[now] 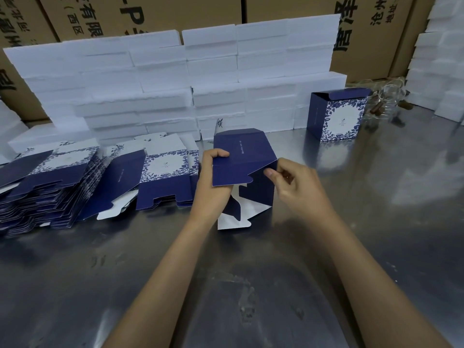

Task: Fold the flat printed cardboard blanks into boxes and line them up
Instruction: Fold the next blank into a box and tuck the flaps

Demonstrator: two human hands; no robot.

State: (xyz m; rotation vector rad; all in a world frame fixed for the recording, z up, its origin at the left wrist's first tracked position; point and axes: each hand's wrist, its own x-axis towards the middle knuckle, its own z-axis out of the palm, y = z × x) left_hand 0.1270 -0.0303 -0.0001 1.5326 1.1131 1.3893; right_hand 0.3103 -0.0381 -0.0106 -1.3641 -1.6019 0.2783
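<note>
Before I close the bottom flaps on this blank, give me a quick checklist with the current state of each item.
1. Left hand grips the half-opened blank at its left edge: ok.
2. Right hand pinches the blank's right corner: ok.
3. Blank squared into a tube: not ok, its panels are still skewed.
4. Bottom flaps free to fold: ok, they hang loose toward the steel table, white insides showing.
5. Spot beside the finished box for lining up: ok, bare table shows to its left.
6. More flat blanks ready at the left: ok, stacks remain.
</note>
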